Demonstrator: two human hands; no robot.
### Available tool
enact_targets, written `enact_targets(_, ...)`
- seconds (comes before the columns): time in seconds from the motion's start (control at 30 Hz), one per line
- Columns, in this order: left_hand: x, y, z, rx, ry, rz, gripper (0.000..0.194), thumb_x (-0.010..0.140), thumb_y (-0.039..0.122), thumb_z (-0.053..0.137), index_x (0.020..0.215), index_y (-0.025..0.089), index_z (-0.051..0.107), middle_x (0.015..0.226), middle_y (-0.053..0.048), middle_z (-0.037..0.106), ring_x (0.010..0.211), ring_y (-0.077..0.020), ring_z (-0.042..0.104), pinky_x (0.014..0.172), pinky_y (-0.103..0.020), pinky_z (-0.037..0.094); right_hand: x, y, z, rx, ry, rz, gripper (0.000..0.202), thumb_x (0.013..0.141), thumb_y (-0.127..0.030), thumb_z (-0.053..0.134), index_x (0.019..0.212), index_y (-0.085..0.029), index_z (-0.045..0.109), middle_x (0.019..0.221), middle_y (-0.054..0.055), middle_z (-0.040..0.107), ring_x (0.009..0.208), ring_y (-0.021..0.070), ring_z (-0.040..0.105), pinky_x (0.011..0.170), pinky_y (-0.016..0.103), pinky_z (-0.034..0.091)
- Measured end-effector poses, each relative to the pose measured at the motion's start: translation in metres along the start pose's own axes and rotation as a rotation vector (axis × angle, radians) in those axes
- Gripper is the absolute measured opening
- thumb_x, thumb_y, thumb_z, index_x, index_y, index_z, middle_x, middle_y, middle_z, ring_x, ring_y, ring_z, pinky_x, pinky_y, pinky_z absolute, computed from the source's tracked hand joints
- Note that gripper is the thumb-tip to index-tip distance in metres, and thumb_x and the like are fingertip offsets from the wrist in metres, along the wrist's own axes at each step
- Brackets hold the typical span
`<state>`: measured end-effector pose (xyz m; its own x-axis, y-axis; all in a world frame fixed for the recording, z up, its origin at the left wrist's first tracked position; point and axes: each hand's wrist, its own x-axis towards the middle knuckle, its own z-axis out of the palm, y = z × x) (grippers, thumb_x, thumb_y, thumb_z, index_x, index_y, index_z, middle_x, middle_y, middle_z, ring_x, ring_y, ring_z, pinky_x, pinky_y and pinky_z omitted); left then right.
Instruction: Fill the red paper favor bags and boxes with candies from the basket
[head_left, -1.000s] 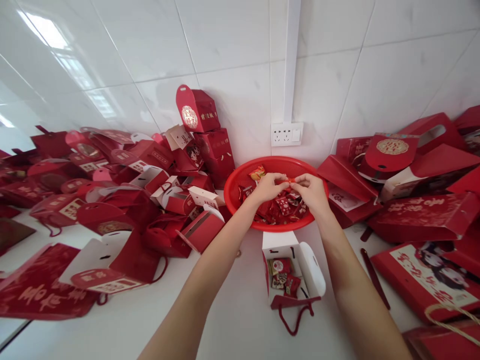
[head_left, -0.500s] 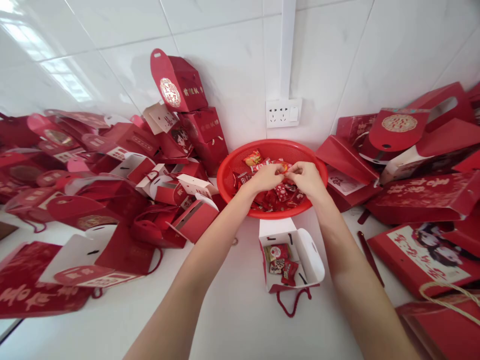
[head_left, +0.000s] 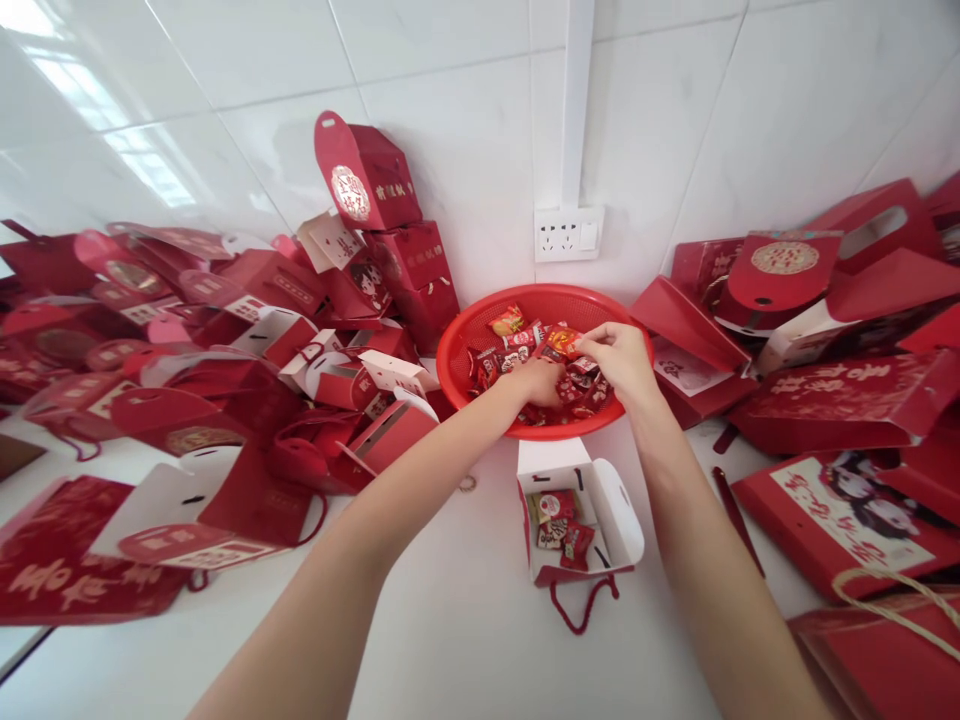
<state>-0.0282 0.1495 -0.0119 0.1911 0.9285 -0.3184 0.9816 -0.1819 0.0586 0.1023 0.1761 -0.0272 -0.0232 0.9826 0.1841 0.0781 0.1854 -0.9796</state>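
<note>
A red plastic basket (head_left: 452,372) holds many small wrapped candies (head_left: 517,338). My left hand (head_left: 538,382) reaches down among the candies, its fingertips hidden by them. My right hand (head_left: 619,357) is over the basket's right side, thumb and fingers pinched on an orange-red candy packet (head_left: 562,341). Below the basket an open red box with a white inside (head_left: 616,510) stands on the white table, with several wrapped candies (head_left: 576,545) in it and a dark red cord handle (head_left: 581,620) toward me.
Many red gift boxes (head_left: 225,400) crowd the left side, some stacked against the tiled wall (head_left: 450,130). More red boxes and bags (head_left: 847,395) lie on the right. A socket panel (head_left: 568,234) is on the wall behind the basket.
My left hand has moved down into the candies, away from my right hand. An orange-red packet now shows at my right fingertips. The view has shifted slightly.
</note>
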Motion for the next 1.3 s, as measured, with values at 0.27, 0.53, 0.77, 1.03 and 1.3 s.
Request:
enact_targets(0.27, 0.005, 0.004, 0.004, 0.009, 0.045, 0.003, 0.064, 0.079, 0.037, 0.073, 0.136, 0.015, 0.054, 0.133, -0.018, 0.066, 0.124, -0.0347, 0.062, 0.106, -0.043, 0.048, -0.002, -0.001, 0.0, 0.058, 0.004, -0.022, 0.007, 0.061, -0.02, 0.07, 0.061, -0.019, 0.063, 0.06, 0.0, 0.066, 0.062, 0.0164, 0.061, 0.063, 0.029, 0.05)
enact_targets(0.53, 0.012, -0.003, 0.005, -0.071, 0.078, -0.026, 0.055, 0.072, 0.045, 0.077, 0.118, 0.017, 0.067, 0.121, -0.012, 0.073, 0.109, -0.0314, 0.07, 0.089, -0.031, 0.055, -0.003, -0.002, -0.001, 0.072, -0.029, -0.058, 0.009, 0.061, -0.021, 0.066, 0.063, -0.022, 0.058, 0.064, -0.001, 0.066, 0.065, 0.0168, 0.062, 0.063, 0.028, 0.05)
enact_targets(0.77, 0.015, -0.006, 0.008, -0.09, 0.085, -0.053, 0.056, 0.068, 0.044, 0.08, 0.115, 0.016, 0.068, 0.114, -0.011, 0.074, 0.1, -0.0295, 0.071, 0.084, -0.031, 0.055, -0.004, -0.006, -0.002, 0.103, -0.005, -0.018, 0.011, 0.063, -0.021, 0.068, 0.065, -0.022, 0.057, 0.061, -0.002, 0.064, 0.059, 0.0154, 0.059, 0.06, 0.028, 0.048)
enact_targets(1.03, 0.015, -0.006, 0.007, -0.105, 0.064, -0.053, 0.05, 0.07, 0.048, 0.076, 0.11, 0.017, 0.071, 0.11, -0.01, 0.074, 0.097, -0.0299, 0.071, 0.082, -0.032, 0.056, -0.003, -0.006, 0.0, 0.141, 0.007, 0.003, 0.01, 0.063, -0.02, 0.068, 0.066, -0.021, 0.059, 0.062, -0.002, 0.064, 0.058, 0.0144, 0.059, 0.059, 0.027, 0.049)
enact_targets(1.3, 0.011, -0.002, 0.004, -0.115, 0.038, -0.022, 0.043, 0.071, 0.043, 0.074, 0.108, 0.021, 0.073, 0.105, -0.007, 0.075, 0.096, -0.0289, 0.071, 0.082, -0.031, 0.055, -0.003, -0.008, -0.001, 0.142, -0.004, -0.001, 0.011, 0.063, -0.022, 0.068, 0.073, -0.018, 0.07, 0.074, 0.004, 0.074, 0.074, 0.0198, 0.069, 0.066, 0.029, 0.053)
